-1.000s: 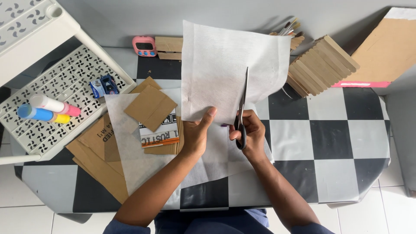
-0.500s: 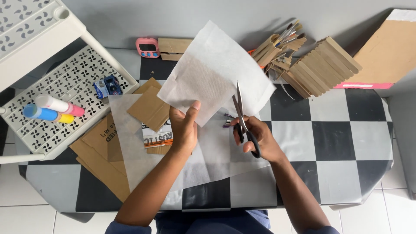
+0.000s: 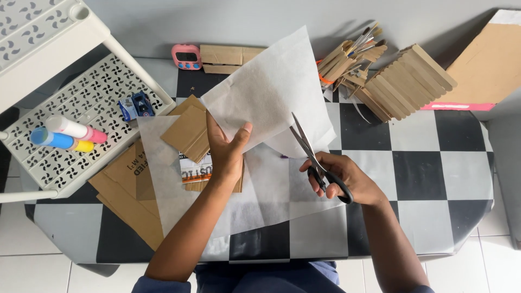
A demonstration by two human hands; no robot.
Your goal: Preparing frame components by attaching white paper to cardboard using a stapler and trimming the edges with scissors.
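- Head view: left hand (image 3: 227, 153) is pinching the white paper (image 3: 271, 92) at frame centre, grip clamped.
- Right hand (image 3: 347, 179) is gripping open scissors (image 3: 312, 157) beside its lower edge.
- Loosely held, the sheet could probably tear crookedly.

Two forearms in view, both bare from wrist to near the elbow — no watch, bracelet or ring visible. Left hand (image 3: 228, 154) and right hand (image 3: 347, 179) ungloved; fingers (image 3: 245, 132) bare, nails short and unpainted as far as can be seen. Dark blue sleeves (image 3: 157, 285) begin near the elbows at the bottom edge — dark blue clothing (image 3: 266, 276) shows between the arms.
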